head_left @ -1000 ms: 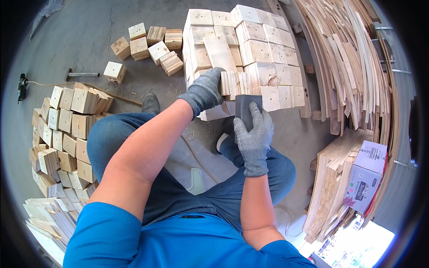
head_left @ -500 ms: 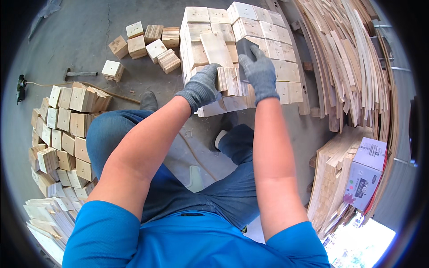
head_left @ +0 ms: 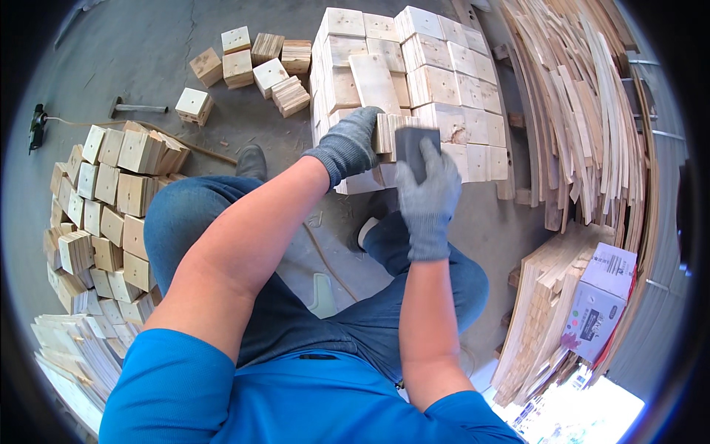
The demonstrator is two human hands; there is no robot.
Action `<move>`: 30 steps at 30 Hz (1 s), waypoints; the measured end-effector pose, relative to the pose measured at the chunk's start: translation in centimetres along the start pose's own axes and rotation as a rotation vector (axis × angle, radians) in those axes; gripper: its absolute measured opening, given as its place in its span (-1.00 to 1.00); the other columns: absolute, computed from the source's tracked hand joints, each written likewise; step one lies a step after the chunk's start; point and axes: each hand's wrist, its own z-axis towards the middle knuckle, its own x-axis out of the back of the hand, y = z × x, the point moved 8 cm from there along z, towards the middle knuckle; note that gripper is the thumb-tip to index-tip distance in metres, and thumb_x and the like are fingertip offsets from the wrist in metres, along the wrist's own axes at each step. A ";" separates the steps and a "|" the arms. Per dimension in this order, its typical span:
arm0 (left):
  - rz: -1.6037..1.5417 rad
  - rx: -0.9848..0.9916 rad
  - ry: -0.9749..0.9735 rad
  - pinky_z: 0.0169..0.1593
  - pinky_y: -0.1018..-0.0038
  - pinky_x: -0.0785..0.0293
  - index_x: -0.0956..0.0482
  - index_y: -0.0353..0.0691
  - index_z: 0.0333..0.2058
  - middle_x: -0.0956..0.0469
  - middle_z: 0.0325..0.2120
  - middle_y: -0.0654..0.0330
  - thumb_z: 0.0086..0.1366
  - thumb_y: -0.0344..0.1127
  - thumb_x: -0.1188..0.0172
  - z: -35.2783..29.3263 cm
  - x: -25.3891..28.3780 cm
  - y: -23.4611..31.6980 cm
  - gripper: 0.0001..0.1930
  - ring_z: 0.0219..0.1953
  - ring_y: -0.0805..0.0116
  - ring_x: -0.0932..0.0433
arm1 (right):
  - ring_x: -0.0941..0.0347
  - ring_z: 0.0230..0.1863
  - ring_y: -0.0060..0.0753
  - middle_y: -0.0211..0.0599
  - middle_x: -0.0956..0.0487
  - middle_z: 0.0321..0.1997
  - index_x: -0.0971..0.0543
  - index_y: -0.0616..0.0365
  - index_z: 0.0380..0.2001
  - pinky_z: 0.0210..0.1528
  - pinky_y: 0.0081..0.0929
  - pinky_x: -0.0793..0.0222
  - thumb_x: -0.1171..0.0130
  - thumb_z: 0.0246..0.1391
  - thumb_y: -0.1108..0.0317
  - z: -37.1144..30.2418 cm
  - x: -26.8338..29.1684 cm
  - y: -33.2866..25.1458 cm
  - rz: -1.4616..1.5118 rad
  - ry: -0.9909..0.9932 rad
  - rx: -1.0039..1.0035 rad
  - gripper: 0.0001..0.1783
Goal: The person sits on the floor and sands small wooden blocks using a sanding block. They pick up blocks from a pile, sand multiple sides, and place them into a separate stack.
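Upper centre of frame: rectangular block of thin, pale stacked wooden slats [head_left: 385, 137]. Left hand in grey knit glove [head_left: 349, 145] closed on the block's left end; fingertips hidden. Right hand in grey knit glove [head_left: 430, 186], lower right of the block, grips a flat, dark-grey rectangular pad [head_left: 416, 152], long axis roughly up-down in frame. Pad overlaps the block's right part; contact cannot be told. Left hand nearer the block.

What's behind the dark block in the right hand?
Layered wood pieces in the left hand show left of the dark block; whatever lies directly behind it is hidden.
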 end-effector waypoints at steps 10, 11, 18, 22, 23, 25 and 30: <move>-0.042 -0.022 0.036 0.27 0.17 -0.57 -0.48 -0.20 0.23 -0.64 0.09 -0.12 0.02 -0.31 -0.58 -0.1 -0.4 0.5 -0.24 0.17 -0.14 -0.63 | -0.58 0.19 0.20 0.15 -0.63 0.15 -0.64 -0.04 0.32 0.29 0.05 -0.49 -0.43 0.11 0.00 11.7 -2.7 0.3 -0.074 -0.099 -0.075 -0.29; -0.033 -0.009 0.033 0.27 0.17 -0.57 -0.48 -0.20 0.23 -0.64 0.09 -0.13 0.02 -0.30 -0.60 -0.2 -0.2 0.6 -0.24 0.16 -0.15 -0.63 | -0.57 0.19 0.21 0.16 -0.62 0.17 -0.63 -0.04 0.33 0.29 0.06 -0.48 -0.43 0.12 0.00 10.1 -2.7 0.6 -0.047 -0.069 -0.050 -0.29; 0.000 -0.120 0.055 0.31 0.16 -0.53 -0.49 -0.22 0.24 -0.60 0.09 -0.16 0.04 -0.14 -0.67 0.3 -0.7 -0.2 -0.19 0.18 -0.16 -0.60 | -0.45 0.28 0.30 0.22 -0.53 0.28 -0.61 0.04 0.34 0.36 0.16 -0.38 -0.46 0.10 0.06 -1.8 0.2 -2.7 -0.033 -0.054 0.048 -0.27; 0.004 -0.105 0.041 0.31 0.18 -0.51 -0.49 -0.25 0.24 -0.58 0.12 -0.17 0.06 -0.15 -0.65 0.8 -1.3 -1.0 -0.20 0.20 -0.16 -0.59 | -0.44 0.31 0.30 0.24 -0.54 0.29 -0.61 0.05 0.34 0.39 0.13 -0.36 -0.45 0.10 0.05 -1.4 0.2 -3.2 0.008 -0.060 0.054 -0.26; -0.021 -0.109 0.032 0.31 0.17 -0.52 -0.48 -0.25 0.25 -0.59 0.11 -0.17 0.07 -0.17 -0.64 0.8 -1.6 -1.0 -0.20 0.20 -0.16 -0.60 | -0.47 0.28 0.30 0.23 -0.55 0.27 -0.62 0.03 0.32 0.36 0.12 -0.40 -0.45 0.09 0.02 -0.1 -0.2 -3.3 -0.006 -0.046 0.065 -0.27; -0.065 -0.111 0.022 0.31 0.16 -0.52 -0.46 -0.25 0.27 -0.60 0.10 -0.17 0.08 -0.20 -0.61 0.6 -1.4 -1.2 -0.20 0.19 -0.17 -0.60 | -0.50 0.26 0.28 0.21 -0.57 0.26 -0.64 0.02 0.31 0.35 0.09 -0.42 -0.45 0.08 0.01 3.4 -1.5 -3.9 -0.007 -0.058 0.055 -0.27; -0.047 -0.104 0.025 0.32 0.13 -0.53 -0.44 -0.25 0.28 -0.61 0.14 -0.18 0.08 -0.20 -0.61 0.0 -0.5 0.9 -0.18 0.21 -0.18 -0.60 | -0.61 0.14 0.20 0.18 -0.67 0.09 -0.67 0.02 0.27 0.26 -0.01 -0.52 -0.45 0.08 0.00 10.7 -2.9 -4.0 -0.067 -0.072 0.017 -0.31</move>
